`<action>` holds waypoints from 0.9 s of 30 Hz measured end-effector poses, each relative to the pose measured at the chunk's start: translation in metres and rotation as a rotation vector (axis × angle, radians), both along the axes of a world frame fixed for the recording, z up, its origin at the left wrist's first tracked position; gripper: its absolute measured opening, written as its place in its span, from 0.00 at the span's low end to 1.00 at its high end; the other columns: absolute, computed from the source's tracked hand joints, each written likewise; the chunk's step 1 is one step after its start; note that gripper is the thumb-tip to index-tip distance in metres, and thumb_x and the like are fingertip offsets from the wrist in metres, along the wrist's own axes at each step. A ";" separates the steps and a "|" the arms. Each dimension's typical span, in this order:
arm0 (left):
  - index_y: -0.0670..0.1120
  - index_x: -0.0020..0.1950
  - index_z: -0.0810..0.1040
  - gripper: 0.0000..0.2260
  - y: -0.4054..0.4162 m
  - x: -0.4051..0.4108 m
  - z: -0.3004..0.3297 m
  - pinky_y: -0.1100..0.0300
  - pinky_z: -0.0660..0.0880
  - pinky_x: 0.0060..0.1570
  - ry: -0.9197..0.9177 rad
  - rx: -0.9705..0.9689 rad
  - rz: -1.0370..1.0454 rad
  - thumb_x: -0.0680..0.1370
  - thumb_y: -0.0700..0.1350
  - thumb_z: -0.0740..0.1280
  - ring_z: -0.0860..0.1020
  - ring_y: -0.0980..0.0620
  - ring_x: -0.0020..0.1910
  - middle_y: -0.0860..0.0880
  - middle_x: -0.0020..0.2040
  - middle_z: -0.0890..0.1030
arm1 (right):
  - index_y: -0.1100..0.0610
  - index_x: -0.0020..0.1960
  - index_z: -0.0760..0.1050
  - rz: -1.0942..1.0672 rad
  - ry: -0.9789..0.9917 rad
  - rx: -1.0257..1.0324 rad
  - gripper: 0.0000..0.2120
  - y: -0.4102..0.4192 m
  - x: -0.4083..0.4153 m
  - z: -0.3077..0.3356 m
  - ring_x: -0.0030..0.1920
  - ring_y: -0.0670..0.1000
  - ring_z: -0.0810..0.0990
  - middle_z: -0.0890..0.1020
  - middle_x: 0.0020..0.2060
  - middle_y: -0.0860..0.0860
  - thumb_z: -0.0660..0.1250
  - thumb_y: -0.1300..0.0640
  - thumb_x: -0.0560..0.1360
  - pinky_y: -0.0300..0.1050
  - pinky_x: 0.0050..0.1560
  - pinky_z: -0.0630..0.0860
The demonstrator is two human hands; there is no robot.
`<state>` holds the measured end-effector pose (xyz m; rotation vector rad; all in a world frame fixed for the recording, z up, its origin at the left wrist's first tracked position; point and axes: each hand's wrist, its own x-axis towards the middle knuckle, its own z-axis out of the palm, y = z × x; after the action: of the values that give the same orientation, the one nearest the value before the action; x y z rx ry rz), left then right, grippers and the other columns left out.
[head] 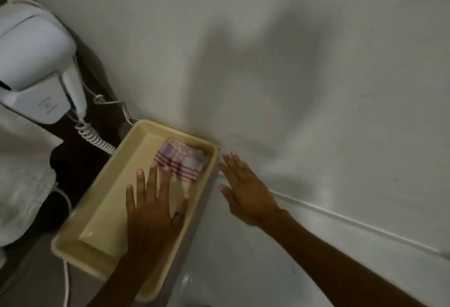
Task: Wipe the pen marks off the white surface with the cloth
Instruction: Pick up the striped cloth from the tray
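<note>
Head view: a person leans over a cream tray (73, 241) set on a counter beside a white wall, both bare hands out flat.
Cloth: a folded white cloth with magenta stripes (180, 160) lies at the far end of the tray, close to its right wall.
Left hand: the left hand (153, 207) hovers palm down inside the tray, fingers spread, fingertips at or over the near edge of the cloth; contact cannot be confirmed. Its grip is apart, holding nothing.
Right hand: the right hand (246, 192) is outside the tray, just beside its right rim, fingers splayed over the white surface (341, 112). Its grip is likewise apart and empty.
Pen marks: faint grey streaks (250, 143) show on the white surface beyond the right fingertips; blur hides their detail.
Handling: the cloth looks soft, light and limp, likely to unfold when lifted; pinching the whole folded stack at its near edge should keep it bunched for wiping.
Also in frame: a wall-mounted hair dryer (36, 63) with coiled cord at left.
</note>
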<state>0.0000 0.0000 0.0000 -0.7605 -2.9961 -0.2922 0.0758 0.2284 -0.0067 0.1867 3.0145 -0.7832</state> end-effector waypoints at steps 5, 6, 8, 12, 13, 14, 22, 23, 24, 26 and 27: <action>0.43 0.85 0.66 0.36 -0.019 -0.070 -0.071 0.30 0.61 0.81 -0.072 -0.086 0.039 0.83 0.63 0.51 0.61 0.31 0.85 0.37 0.85 0.65 | 0.54 0.85 0.58 0.229 -0.030 -0.032 0.30 -0.049 -0.122 -0.055 0.85 0.60 0.59 0.61 0.85 0.56 0.62 0.51 0.85 0.61 0.83 0.61; 0.43 0.86 0.64 0.37 -0.021 -0.078 -0.082 0.32 0.59 0.82 -0.099 -0.109 0.042 0.83 0.63 0.49 0.60 0.32 0.85 0.37 0.86 0.63 | 0.50 0.86 0.55 0.200 -0.107 0.022 0.33 -0.057 -0.143 -0.065 0.85 0.60 0.58 0.58 0.86 0.54 0.62 0.47 0.84 0.63 0.83 0.61; 0.43 0.87 0.60 0.38 -0.026 -0.091 -0.102 0.33 0.55 0.84 -0.099 -0.151 0.041 0.82 0.64 0.47 0.57 0.33 0.87 0.37 0.87 0.61 | 0.46 0.86 0.49 0.132 -0.257 0.173 0.39 -0.071 -0.173 -0.089 0.85 0.61 0.55 0.54 0.86 0.53 0.63 0.40 0.82 0.68 0.81 0.59; 0.42 0.87 0.60 0.38 -0.032 -0.092 -0.113 0.31 0.53 0.84 -0.125 -0.139 0.063 0.81 0.61 0.47 0.56 0.31 0.86 0.35 0.87 0.59 | 0.45 0.84 0.55 0.066 -0.294 0.231 0.46 -0.097 -0.194 -0.106 0.81 0.64 0.57 0.57 0.83 0.57 0.74 0.41 0.72 0.72 0.74 0.60; 0.43 0.87 0.60 0.37 -0.033 -0.089 -0.110 0.30 0.53 0.84 -0.124 -0.130 0.068 0.82 0.61 0.47 0.55 0.30 0.86 0.35 0.87 0.58 | 0.46 0.83 0.57 0.047 -0.288 0.197 0.45 -0.099 -0.196 -0.102 0.79 0.65 0.60 0.59 0.82 0.57 0.75 0.44 0.72 0.70 0.73 0.63; 0.43 0.87 0.62 0.36 -0.033 -0.086 -0.103 0.29 0.53 0.84 -0.124 -0.103 0.074 0.82 0.60 0.48 0.54 0.30 0.86 0.35 0.87 0.58 | 0.47 0.83 0.58 0.032 -0.293 0.171 0.43 -0.099 -0.197 -0.096 0.77 0.66 0.62 0.61 0.81 0.58 0.75 0.47 0.73 0.68 0.73 0.65; 0.45 0.87 0.62 0.32 -0.008 -0.013 -0.032 0.40 0.42 0.86 0.038 0.205 0.034 0.86 0.61 0.54 0.44 0.37 0.88 0.37 0.88 0.56 | 0.50 0.78 0.66 -0.245 0.284 0.157 0.34 -0.080 -0.082 -0.020 0.67 0.60 0.68 0.69 0.73 0.56 0.54 0.54 0.72 0.52 0.66 0.69; 0.45 0.87 0.62 0.32 -0.001 0.006 -0.029 0.42 0.41 0.86 0.045 0.214 -0.004 0.86 0.61 0.54 0.42 0.40 0.88 0.37 0.88 0.56 | 0.50 0.78 0.66 -0.288 0.293 0.172 0.33 -0.075 -0.054 -0.023 0.66 0.60 0.67 0.68 0.73 0.56 0.54 0.55 0.72 0.51 0.66 0.69; 0.44 0.86 0.63 0.32 0.007 0.027 -0.029 0.43 0.41 0.86 0.047 0.221 -0.045 0.86 0.61 0.55 0.40 0.42 0.88 0.36 0.87 0.57 | 0.50 0.78 0.66 -0.330 0.268 0.189 0.33 -0.069 -0.025 -0.030 0.66 0.60 0.67 0.67 0.73 0.57 0.56 0.57 0.72 0.52 0.65 0.70; 0.43 0.84 0.65 0.32 0.025 0.069 -0.039 0.43 0.43 0.87 0.022 0.218 -0.134 0.85 0.59 0.59 0.39 0.44 0.89 0.37 0.86 0.59 | 0.52 0.77 0.68 -0.410 0.139 0.188 0.34 -0.056 0.033 -0.054 0.67 0.60 0.66 0.70 0.74 0.60 0.62 0.63 0.70 0.59 0.64 0.76; 0.43 0.84 0.66 0.31 0.034 0.090 -0.049 0.43 0.43 0.86 -0.001 0.199 -0.185 0.84 0.57 0.60 0.39 0.45 0.89 0.37 0.86 0.59 | 0.54 0.77 0.70 -0.446 0.051 0.158 0.35 -0.049 0.062 -0.070 0.67 0.61 0.65 0.72 0.74 0.62 0.63 0.65 0.69 0.63 0.64 0.77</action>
<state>0.0900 0.0337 -0.0488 -1.0151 -2.8426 -0.5869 0.1374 0.1795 -0.0763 0.8780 3.1192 -0.5688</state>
